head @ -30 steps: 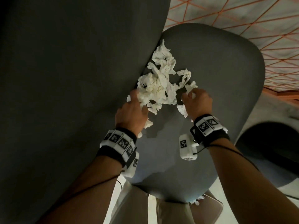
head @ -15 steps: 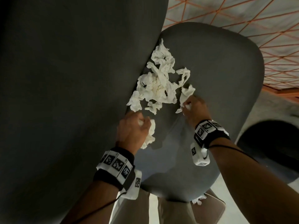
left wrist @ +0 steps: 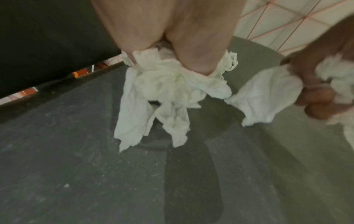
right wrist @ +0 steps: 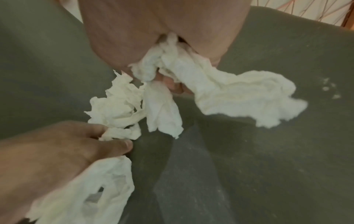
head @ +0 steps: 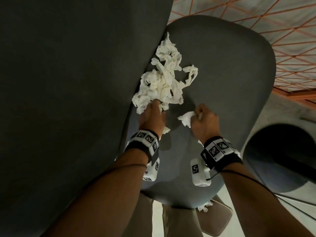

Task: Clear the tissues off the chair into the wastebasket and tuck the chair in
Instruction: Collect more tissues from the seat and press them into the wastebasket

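A heap of crumpled white tissues [head: 164,79] lies on the grey chair seat [head: 222,74], against the dark backrest [head: 68,100]. My left hand [head: 156,109] reaches into the near edge of the heap and grips a bunch of tissues [left wrist: 168,84], with another piece trailing under its palm [right wrist: 91,189]. My right hand [head: 196,115] hovers over the seat to the right of the heap and grips a separate wad of tissues [head: 186,119], which hangs from its fingers [right wrist: 220,91]. The round dark wastebasket [head: 280,158] stands on the floor at the right of the chair.
A small tissue scrap [head: 205,206] shows below the seat's near edge, by my legs. White crumbs [right wrist: 329,87] dot the seat fabric. The floor beyond is pale tile with orange grout lines [head: 256,17].
My left hand has moved forward from the seat's near part into the heap. My right hand has drawn back and to the right, away from the heap, with its wad of tissue.
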Tool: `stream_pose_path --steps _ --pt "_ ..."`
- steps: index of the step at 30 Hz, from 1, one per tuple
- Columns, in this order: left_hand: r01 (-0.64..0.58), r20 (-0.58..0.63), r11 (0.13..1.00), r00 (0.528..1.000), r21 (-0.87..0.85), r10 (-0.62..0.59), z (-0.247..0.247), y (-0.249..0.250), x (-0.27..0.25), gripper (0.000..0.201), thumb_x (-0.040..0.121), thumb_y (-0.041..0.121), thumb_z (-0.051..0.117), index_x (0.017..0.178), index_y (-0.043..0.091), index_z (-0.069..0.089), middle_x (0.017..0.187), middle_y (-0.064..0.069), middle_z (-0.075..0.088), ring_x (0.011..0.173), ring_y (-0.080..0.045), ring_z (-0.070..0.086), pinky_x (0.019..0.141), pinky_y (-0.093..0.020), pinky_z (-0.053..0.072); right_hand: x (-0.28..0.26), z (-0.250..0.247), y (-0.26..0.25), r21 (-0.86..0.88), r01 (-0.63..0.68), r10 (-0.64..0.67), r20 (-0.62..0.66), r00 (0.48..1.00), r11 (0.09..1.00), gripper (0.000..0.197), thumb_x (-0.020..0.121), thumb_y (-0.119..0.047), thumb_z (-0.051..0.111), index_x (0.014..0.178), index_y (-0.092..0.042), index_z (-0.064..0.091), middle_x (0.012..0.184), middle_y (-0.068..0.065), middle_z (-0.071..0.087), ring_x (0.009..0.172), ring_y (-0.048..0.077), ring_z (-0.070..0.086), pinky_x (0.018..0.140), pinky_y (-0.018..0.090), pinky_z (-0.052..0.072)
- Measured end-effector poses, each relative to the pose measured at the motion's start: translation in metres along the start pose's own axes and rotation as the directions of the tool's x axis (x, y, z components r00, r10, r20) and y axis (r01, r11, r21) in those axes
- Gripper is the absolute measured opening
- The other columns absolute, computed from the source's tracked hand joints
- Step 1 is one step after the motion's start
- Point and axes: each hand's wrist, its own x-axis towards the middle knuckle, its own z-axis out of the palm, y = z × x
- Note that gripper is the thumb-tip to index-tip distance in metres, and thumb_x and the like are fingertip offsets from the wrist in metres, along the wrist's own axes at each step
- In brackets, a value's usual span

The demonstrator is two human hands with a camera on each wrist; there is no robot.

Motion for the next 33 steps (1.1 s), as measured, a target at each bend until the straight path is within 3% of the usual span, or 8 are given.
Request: stream_pose_path --steps 9,12,14,17,21,26,30,33 --pt "-0.031 0.127 0.999 0.991 -0.003 0.032 -0.011 -0.011 -0.037 0.02 0.095 0.033 0.048 0.098 0.017 0.058 0.099 -0.003 0.062 0.09 -0.021 0.06 0.08 -0.037 0.051 0.037 0.018 -0.044 -0.132 0.04 -0.031 0.071 0.997 0.991 0.043 0.089 -0.049 0.054 0.127 -0.037 0.039 0.118 -0.002 0.065 0.094 0.025 0.067 0.084 0.044 0.055" --pt "-0.047 0.035 0.999 0.998 0.0 0.047 -0.024 -0.019 -0.052 0.019 0.092 0.033 0.055 0.088 0.016 0.062 0.088 0.005 0.052 0.077 -0.012 0.052 0.069 -0.027 0.042 0.051 0.023 -0.056 -0.245 0.031 -0.013 0.075 0.997 0.969 0.036 0.091 -0.049 0.049 0.123 -0.034 0.05 0.111 0.005 0.067 0.098 0.032 0.064 0.083 0.042 0.052" --pt "-0.022 -0.025 0.998 0.999 0.053 0.024 -0.033 -0.023 -0.053 0.026 0.092 0.036 0.055 0.087 0.011 0.065 0.086 0.003 0.051 0.073 -0.015 0.053 0.064 -0.027 0.039 0.053 0.023 -0.062 -0.243 0.006 0.007 0.051 0.999 0.97 0.028 0.091 -0.043 0.048 0.107 -0.023 0.06 0.097 0.01 0.064 0.091 0.035 0.06 0.075 0.035 0.045" --pt "0.075 -0.049 0.997 0.996 0.021 -0.074 -0.046 -0.022 -0.043 0.038 0.095 0.044 0.046 0.081 0.013 0.062 0.075 -0.004 0.062 0.071 -0.024 0.061 0.063 -0.032 0.046 0.05 0.015 -0.061 -0.136 -0.031 0.032 0.003 0.999 0.99 0.025 0.086 -0.036 0.045 0.077 -0.014 0.053 0.075 0.008 0.055 0.075 0.033 0.056 0.067 0.031 0.037" --pt "0.193 -0.05 0.981 0.98 0.02 -0.192 -0.056 -0.011 -0.021 0.023 0.096 0.029 0.043 0.115 0.018 0.048 0.099 -0.011 0.067 0.093 -0.033 0.064 0.083 -0.041 0.047 0.032 0.0 -0.045 -0.047 -0.053 0.049 -0.086 0.995 0.997 0.027 0.075 -0.035 0.047 0.061 -0.012 0.047 0.056 -0.001 0.045 0.054 0.021 0.043 0.057 0.027 0.031" --pt "0.19 0.005 0.982 0.982 0.013 -0.19 -0.054 -0.003 -0.005 0.053 0.095 0.022 0.051 0.14 0.031 0.026 0.117 -0.011 0.064 0.105 -0.034 0.062 0.09 -0.044 0.047 0.012 -0.009 -0.013 0.089 -0.12 0.134 -0.171 0.976 0.989 0.005 0.082 -0.012 0.057 0.08 -0.017 0.054 0.068 -0.004 0.058 0.063 0.017 0.055 0.059 0.028 0.043" --pt "0.162 0.062 0.98 0.984 0.12 -0.17 -0.044 -0.015 -0.003 0.032 0.097 0.032 0.048 0.129 0.028 0.044 0.119 -0.009 0.063 0.111 -0.033 0.059 0.092 -0.044 0.045 0.005 -0.003 -0.014 0.163 -0.065 0.089 -0.145 0.985 0.985 0.026 0.085 0.0 0.051 0.095 -0.024 0.057 0.082 -0.016 0.059 0.071 0.005 0.059 0.065 0.02 0.048" --pt "0.095 0.043 0.991 0.994 0.096 -0.099 -0.043 -0.018 -0.015 0.025 0.097 0.033 0.044 0.117 0.022 0.054 0.112 -0.008 0.066 0.105 -0.031 0.062 0.09 -0.043 0.05 0.01 0.006 -0.025 0.125 -0.015 0.021 -0.05 0.999 0.992 0.027 0.087 -0.011 0.053 0.109 -0.026 0.056 0.096 -0.012 0.06 0.07 0.002 0.059 0.061 0.015 0.046"
